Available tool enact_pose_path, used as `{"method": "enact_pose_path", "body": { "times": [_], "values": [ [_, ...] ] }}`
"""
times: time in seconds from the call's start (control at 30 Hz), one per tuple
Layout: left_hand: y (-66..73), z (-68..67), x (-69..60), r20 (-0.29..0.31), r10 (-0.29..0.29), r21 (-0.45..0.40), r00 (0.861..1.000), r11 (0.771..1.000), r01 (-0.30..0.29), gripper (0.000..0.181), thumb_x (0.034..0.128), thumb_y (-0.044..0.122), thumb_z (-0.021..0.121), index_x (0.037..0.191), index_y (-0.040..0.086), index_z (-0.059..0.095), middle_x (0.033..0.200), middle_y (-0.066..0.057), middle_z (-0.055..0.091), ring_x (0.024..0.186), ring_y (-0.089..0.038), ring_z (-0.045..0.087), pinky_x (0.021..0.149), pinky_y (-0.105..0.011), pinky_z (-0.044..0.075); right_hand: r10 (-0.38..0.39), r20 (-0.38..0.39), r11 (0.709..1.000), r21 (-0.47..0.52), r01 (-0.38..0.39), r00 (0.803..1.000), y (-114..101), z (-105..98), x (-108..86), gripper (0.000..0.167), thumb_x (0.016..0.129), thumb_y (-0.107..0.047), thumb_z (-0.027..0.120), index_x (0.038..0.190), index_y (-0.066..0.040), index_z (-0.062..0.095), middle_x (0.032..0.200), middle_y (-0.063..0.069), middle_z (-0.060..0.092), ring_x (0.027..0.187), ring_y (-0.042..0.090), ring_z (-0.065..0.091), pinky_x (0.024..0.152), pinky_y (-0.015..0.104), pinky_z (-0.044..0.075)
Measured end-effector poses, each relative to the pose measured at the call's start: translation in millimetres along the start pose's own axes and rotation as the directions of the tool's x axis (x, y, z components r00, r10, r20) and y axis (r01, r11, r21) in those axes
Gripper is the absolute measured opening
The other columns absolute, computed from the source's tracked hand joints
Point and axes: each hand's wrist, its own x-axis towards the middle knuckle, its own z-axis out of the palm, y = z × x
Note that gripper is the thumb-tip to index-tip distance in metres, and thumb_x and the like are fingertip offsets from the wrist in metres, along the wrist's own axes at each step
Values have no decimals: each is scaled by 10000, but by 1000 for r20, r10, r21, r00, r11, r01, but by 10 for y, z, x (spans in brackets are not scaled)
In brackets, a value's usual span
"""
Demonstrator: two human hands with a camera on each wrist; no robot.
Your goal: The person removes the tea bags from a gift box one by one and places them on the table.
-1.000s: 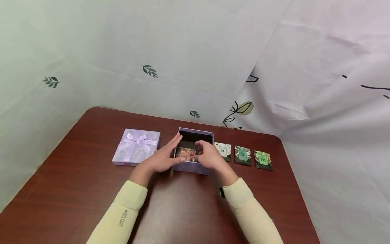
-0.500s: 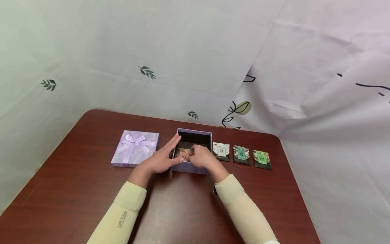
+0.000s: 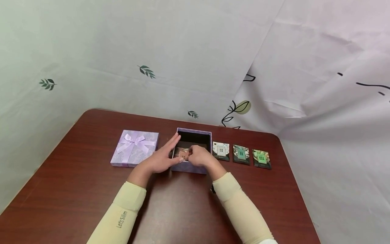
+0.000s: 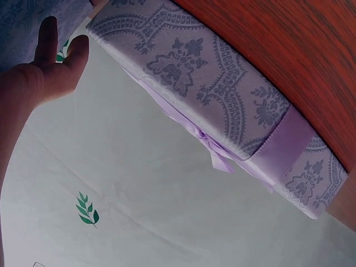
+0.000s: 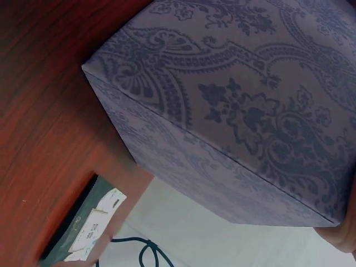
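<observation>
Reaching into the open purple box [image 3: 189, 167] with my right hand [image 3: 200, 156].
My left hand [image 3: 161, 159], thumb spread from straight fingers, lies along its left side, seemingly to steady it; the right fingertips are hidden at the brown packet [image 3: 181, 152] inside, so I cannot tell whether they pinch. Outward on the worktop [image 3: 170, 206], the bow-tied lid [image 3: 146, 155] sits left, likely for access; three sachets [image 3: 241, 154] line up right.

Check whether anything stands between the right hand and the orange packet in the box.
Nothing visible: the right hand reaches into the open box, at the orange packet's right side; its fingertips are hidden. The lid lies apart, left of the box.
</observation>
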Motion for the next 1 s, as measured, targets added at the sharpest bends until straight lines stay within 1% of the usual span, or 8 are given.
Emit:
{"method": "enact_pose_path", "body": {
  "times": [0.07, 0.17, 0.27, 0.33, 0.57, 0.8, 0.9, 1.0],
  "values": [
    [17, -4, -2, 4, -4, 0, 1000, 1000, 4, 858, 963, 256, 676, 1618, 120, 137, 1673, -26, 10, 1484, -327, 132, 1120, -608, 194, 5, -25, 1000, 12, -4, 1000, -1, 7, -11, 367, 907, -95, 631, 1251, 33, 625, 1059, 105, 654, 882, 232, 577, 821, 393, 489],
    [23, -6, -7, 5, -9, 3, 1000, 1000, 9, 855, 966, 263, 670, 1619, 128, 134, 1673, -18, 9, 1484, -326, 133, 1114, -624, 189, -1, -53, 998, 59, 4, 999, 12, 20, -13, 380, 902, -85, 650, 1266, 19, 614, 1046, 89, 644, 870, 228, 572, 793, 385, 488],
    [26, -2, -11, 4, -16, 6, 1000, 1000, 16, 855, 966, 266, 670, 1620, 133, 135, 1673, -13, 9, 1484, -326, 136, 1112, -634, 182, -12, -57, 994, 108, 19, 998, 19, 21, -10, 416, 892, -72, 676, 1292, 9, 595, 1057, 79, 636, 879, 219, 575, 782, 375, 489],
    [23, 0, -14, 3, -22, 10, 1000, 1000, 22, 855, 968, 275, 669, 1621, 141, 134, 1673, -8, 8, 1484, -323, 135, 1112, -637, 177, -18, -53, 991, 132, 25, 998, 19, 16, -4, 441, 884, -55, 680, 1310, 6, 585, 1102, 87, 639, 904, 212, 577, 798, 374, 492],
    [24, 7, -17, 1, -24, 1, 1000, 1000, 24, 863, 969, 304, 676, 1621, 146, 134, 1673, -22, 11, 1484, -332, 136, 1112, -635, 180, -74, -38, 986, 146, 79, 997, 7, 12, 34, 481, 851, 47, 638, 1329, 33, 586, 1113, 88, 666, 892, 191, 591, 742, 329, 480],
    [12, 7, -16, -5, -15, -6, 1000, 1000, 15, 867, 967, 301, 684, 1619, 132, 139, 1672, -42, 12, 1483, -342, 130, 1117, -617, 191, -76, -56, 980, 182, 85, 996, -6, 18, 44, 538, 792, 117, 627, 1320, 14, 600, 998, 57, 642, 787, 213, 546, 634, 307, 435],
    [10, 7, -11, -2, -11, -11, 1000, 1000, 11, 870, 964, 282, 690, 1619, 133, 138, 1672, -40, 9, 1484, -336, 129, 1122, -604, 195, -77, -75, 973, 214, 92, 994, 13, 26, 34, 546, 782, 121, 653, 1313, 2, 607, 1015, 47, 651, 821, 205, 566, 645, 310, 449],
    [7, 9, -4, 0, -6, -14, 1000, 1000, 6, 870, 963, 272, 691, 1618, 122, 137, 1672, -51, 10, 1483, -339, 129, 1124, -598, 197, -96, -97, 965, 236, 116, 991, 46, 30, 21, 543, 776, 92, 712, 1301, -7, 617, 1061, 50, 674, 890, 187, 605, 709, 319, 486]
  ]
}}
